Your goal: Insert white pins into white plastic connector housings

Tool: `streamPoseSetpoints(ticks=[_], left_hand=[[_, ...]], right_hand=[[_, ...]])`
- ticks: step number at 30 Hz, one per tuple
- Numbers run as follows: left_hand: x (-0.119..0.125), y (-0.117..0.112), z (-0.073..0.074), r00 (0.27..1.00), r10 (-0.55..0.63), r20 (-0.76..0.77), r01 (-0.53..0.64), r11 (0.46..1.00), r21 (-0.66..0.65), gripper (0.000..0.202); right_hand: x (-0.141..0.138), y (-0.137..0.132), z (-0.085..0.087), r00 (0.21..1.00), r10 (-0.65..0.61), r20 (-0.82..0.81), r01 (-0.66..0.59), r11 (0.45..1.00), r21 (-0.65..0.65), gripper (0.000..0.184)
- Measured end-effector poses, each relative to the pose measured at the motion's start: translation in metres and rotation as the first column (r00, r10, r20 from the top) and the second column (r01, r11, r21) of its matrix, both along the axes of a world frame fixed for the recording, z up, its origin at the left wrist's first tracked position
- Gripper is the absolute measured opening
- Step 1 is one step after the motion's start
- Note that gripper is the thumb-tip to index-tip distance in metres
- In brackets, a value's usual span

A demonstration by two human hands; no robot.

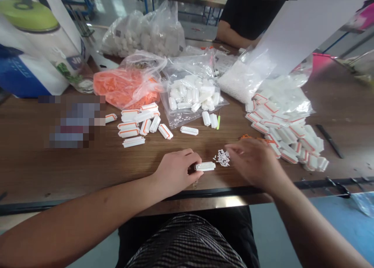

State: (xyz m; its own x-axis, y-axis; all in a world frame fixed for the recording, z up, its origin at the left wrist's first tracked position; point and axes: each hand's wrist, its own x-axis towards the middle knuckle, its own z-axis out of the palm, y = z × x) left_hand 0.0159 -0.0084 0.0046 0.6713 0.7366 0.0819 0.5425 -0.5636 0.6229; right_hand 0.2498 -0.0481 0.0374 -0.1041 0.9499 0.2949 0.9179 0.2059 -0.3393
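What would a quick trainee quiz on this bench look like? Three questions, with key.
1. True or false: the left hand touches the white plastic block.
2. What lies just beside the right hand? A) a heap of tiny white pieces B) a pair of scissors C) a mug
3. Fill in the blank: the loose white blocks on the table carry ____ stripes.

Key: 1 true; 2 A; 3 orange
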Motion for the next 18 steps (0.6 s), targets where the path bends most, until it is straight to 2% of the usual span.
streamPoseSetpoints(ticks=[2,4,8,13,15,18], left_hand=[[0.000,0.000,-0.001,1.000,-0.008,-0.001,0.008,1.000,0.000,0.010],[0.000,0.001,0.000,1.000,-0.015,-0.003,0.015,1.000,-0.004,0.010],[-0.001,0.002,0.003,1.000,-0.024,-0.003,0.024,1.000,-0.011,0.008],[-0.001,0.002,0.004,0.999,-0.031,0.015,0.031,1.000,-0.005,0.008],[-0.001,0.002,0.004,0.999,-0.031,0.020,0.032,0.999,-0.003,0.009],[-0.001,0.002,0.003,0.999,-0.037,0.018,0.037,0.999,0.003,0.009]], right_hand=[[0.027,0.005,0.003,0.989,-0.147,0.027,0.149,0.980,-0.128,0.018],[0.043,0.005,0.003,0.977,-0.211,0.025,0.211,0.946,-0.246,0.017],[0.045,-0.002,-0.005,0.974,-0.198,-0.107,0.141,0.908,-0.394,0.021],[0.036,-0.001,-0.014,0.988,-0.100,-0.121,0.040,0.907,-0.418,0.025],[0.036,0.002,-0.016,0.991,-0.096,-0.089,0.052,0.911,-0.408,0.023],[0.041,0.003,-0.018,0.982,-0.173,-0.069,0.127,0.893,-0.432,0.022]])
